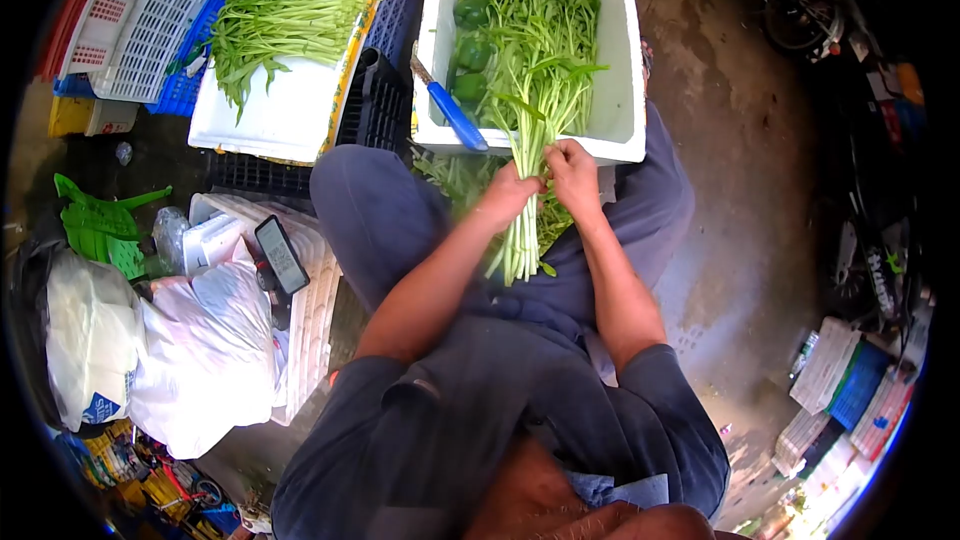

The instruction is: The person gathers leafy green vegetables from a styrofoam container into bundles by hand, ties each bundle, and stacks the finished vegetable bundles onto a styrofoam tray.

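Note:
A bunch of leafy green stems [530,205] is held over my lap, its leaves pointing up toward the white foam box [625,50]. My left hand [510,195] is closed around the stems from the left side. At the right edge of the bunch, my right hand [573,175] has its fingers pinched together on the stems. Inside the foam box are more leafy greens [575,15] and several round green vegetables [472,50] along its left wall. A blue-handled knife [456,116] rests across the box's near left corner.
At upper left, a white foam lid [280,105] bears piled greens [300,0] above a black crate [370,100]. Plastic baskets [165,35] stand farther left. A scale display [282,254], white bags [205,355] and a green bag [100,220] lie left of my legs.

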{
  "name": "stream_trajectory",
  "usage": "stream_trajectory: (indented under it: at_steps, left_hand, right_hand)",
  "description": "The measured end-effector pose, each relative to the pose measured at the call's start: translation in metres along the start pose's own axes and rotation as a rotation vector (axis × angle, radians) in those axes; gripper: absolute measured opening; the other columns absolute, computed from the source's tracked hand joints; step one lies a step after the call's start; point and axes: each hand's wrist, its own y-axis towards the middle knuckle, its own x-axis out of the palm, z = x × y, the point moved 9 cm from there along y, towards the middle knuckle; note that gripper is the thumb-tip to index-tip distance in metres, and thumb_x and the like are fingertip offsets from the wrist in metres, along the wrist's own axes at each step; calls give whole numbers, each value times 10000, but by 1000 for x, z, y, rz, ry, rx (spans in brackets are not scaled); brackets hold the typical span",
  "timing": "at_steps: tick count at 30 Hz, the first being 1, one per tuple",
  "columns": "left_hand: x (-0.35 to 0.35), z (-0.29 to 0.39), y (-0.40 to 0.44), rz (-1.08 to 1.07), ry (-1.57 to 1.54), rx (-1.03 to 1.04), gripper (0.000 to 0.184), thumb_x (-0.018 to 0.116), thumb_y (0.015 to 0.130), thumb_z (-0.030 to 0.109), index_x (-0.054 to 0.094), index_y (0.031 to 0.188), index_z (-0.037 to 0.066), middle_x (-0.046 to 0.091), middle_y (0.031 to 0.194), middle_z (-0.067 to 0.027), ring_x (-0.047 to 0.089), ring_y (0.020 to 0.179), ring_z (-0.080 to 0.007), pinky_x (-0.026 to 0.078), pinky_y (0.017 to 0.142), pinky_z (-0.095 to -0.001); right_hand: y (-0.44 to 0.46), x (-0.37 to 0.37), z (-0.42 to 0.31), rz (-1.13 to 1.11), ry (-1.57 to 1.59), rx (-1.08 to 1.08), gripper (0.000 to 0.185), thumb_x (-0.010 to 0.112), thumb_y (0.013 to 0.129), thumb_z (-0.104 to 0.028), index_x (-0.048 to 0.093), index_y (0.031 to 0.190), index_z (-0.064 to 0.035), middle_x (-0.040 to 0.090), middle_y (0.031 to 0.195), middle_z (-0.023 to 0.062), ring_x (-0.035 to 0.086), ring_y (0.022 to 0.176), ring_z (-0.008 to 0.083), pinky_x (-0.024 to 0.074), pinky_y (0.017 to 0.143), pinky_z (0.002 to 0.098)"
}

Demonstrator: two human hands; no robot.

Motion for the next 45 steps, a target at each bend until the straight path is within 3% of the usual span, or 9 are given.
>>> stream_trajectory:
  at_steps: [9,17,24,28,32,37,40,41,45]
  left_hand:
    - [5,-10,-1,-135,-315,-190,271,639,970,144,612,1220,43,675,1001,-89,651,774,-188,586,685,-370]
    - [-8,-12,4,0,-349,-141,220,641,971,131,609,1157,18,663,975,-97,665,857,-216,573,706,-364]
    - [-20,-34,17,-19,-278,-150,218,658,948,112,615,1131,1,674,953,-101,663,778,-210,567,691,-351]
    - [-17,-9,7,50,-5,-100,217,647,940,96,607,1118,-20,677,934,-109,652,700,-206,575,630,-352]
    - [-12,15,3,24,-111,0,262,636,935,91,592,1159,-38,679,912,-111,650,683,-201,582,602,-350]
    - [-25,73,-13,76,-430,150,406,646,902,89,546,1277,-34,674,907,-109,668,689,-206,604,622,-356]
    - [-45,125,-25,72,-562,301,509,675,878,109,511,1341,-24,662,901,-88,673,708,-204,617,652,-358]
    - [-49,141,-30,44,-591,328,550,676,873,104,484,1371,-29,657,925,-79,684,799,-216,620,746,-415]
    - [-60,178,-34,-211,-706,314,489,615,896,73,508,1374,74,662,1049,-92,653,1048,-329,510,987,-614]
  right_hand:
    - [-32,-11,52,48,562,229,179,547,1018,-146,538,970,26,654,784,122,627,663,167,543,633,304]
    - [-80,-4,-9,0,12,-417,63,611,945,-29,573,911,8,569,759,95,535,685,186,476,685,320]
    - [-101,5,14,-222,367,-75,59,593,993,-63,595,1003,-5,662,866,49,596,734,109,490,674,267]
    - [-104,-30,-7,-98,595,-39,65,577,1015,-75,590,990,-16,679,940,89,617,720,121,516,682,275]
    - [-89,-53,30,-46,74,113,130,572,1013,-106,611,958,6,660,848,72,610,721,97,485,648,257]
    - [-88,-37,-6,-147,-607,-95,263,666,909,-152,660,1069,57,682,979,278,676,849,422,531,767,434]
    - [-61,-46,-10,-26,-453,-116,212,662,915,-148,690,1011,39,696,915,259,685,829,406,533,740,427]
    - [-47,-49,-14,12,-385,-276,170,630,956,-113,665,991,49,632,702,41,576,621,106,470,587,278]
    - [37,-60,-17,36,-213,-175,167,609,967,-118,652,1008,38,649,806,36,578,725,95,478,675,259]
